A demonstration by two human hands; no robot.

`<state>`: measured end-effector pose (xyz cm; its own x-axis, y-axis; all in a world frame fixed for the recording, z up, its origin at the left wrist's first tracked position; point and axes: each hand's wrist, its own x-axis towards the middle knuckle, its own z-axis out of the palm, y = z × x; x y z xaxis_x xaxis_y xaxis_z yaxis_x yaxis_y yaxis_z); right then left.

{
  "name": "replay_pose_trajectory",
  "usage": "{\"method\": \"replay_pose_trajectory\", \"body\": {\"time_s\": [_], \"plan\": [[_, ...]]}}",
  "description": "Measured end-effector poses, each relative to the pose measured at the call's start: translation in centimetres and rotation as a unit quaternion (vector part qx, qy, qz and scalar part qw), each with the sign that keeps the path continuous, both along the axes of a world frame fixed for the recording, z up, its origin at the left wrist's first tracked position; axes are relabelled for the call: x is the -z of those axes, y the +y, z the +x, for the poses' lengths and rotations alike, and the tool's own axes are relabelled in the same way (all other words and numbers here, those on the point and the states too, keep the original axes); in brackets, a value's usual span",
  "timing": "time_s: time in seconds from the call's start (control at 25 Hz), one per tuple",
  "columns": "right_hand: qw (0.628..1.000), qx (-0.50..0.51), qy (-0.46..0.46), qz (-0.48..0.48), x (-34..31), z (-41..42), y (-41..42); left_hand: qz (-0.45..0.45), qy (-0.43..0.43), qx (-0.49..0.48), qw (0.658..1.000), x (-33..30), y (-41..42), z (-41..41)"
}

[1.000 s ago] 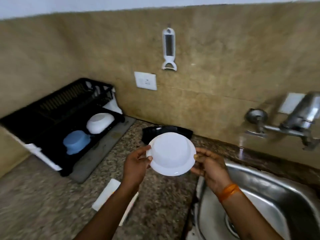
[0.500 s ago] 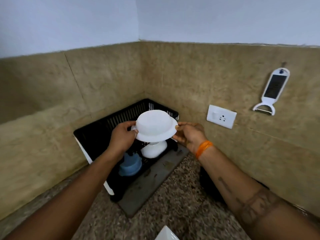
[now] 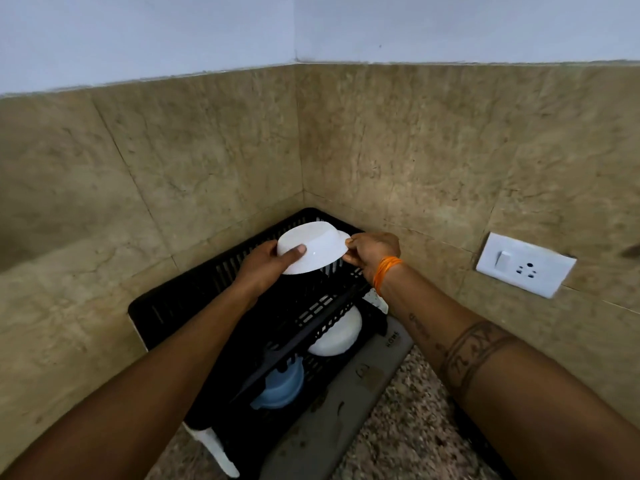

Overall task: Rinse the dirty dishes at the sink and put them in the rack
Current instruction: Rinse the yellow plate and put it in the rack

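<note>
Centre frame: white bowl [image 3: 313, 248], upside down and tilted, held over the top tier of the black rack [image 3: 221, 299]. Left hand [image 3: 266, 268] grips its near rim, thumb on top; right hand [image 3: 372, 251] pinches the far rim with its fingers. Risk: smooth, glossy, likely wet plastic could slip from that light pinch and drop onto the slotted tier. Lower tier holds a second white bowl [image 3: 337, 336] and a blue bowl [image 3: 282, 386]. Speckled stone desk [image 3: 408, 434].

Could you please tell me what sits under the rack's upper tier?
A white bowl and a blue bowl, both upside down on the lower tier; the upper tier hides their far sides.
</note>
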<state>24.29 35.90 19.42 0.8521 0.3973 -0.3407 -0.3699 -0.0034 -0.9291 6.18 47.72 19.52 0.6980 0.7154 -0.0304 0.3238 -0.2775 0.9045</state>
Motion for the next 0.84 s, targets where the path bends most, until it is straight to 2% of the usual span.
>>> {"method": "replay_pose_trajectory", "body": {"time_s": [0.2,0.32,0.56,0.64,0.76,0.84], "plan": [[0.993,0.005,-0.075,-0.088,2.0,3.2,3.5,0.067,0.074,-0.002,0.995,2.0,4.4,3.3],[0.988,-0.014,-0.102,-0.117,2.8,4.0,4.4,0.066,0.072,-0.013,0.995,3.3,5.5,4.0],[0.955,-0.052,-0.217,-0.194,3.2,4.3,5.2,0.105,0.048,-0.037,0.993,4.2,5.8,4.2],[0.958,-0.055,-0.212,-0.183,2.7,3.6,4.4,0.107,0.04,-0.042,0.993,4.2,5.4,4.1],[0.986,-0.042,-0.131,-0.098,0.8,1.1,1.6,0.086,0.016,-0.059,0.994,3.0,3.6,3.3],[0.993,-0.05,-0.098,-0.037,-1.2,-1.9,-1.7,0.087,-0.03,-0.073,0.993,1.4,1.2,2.3]]}}
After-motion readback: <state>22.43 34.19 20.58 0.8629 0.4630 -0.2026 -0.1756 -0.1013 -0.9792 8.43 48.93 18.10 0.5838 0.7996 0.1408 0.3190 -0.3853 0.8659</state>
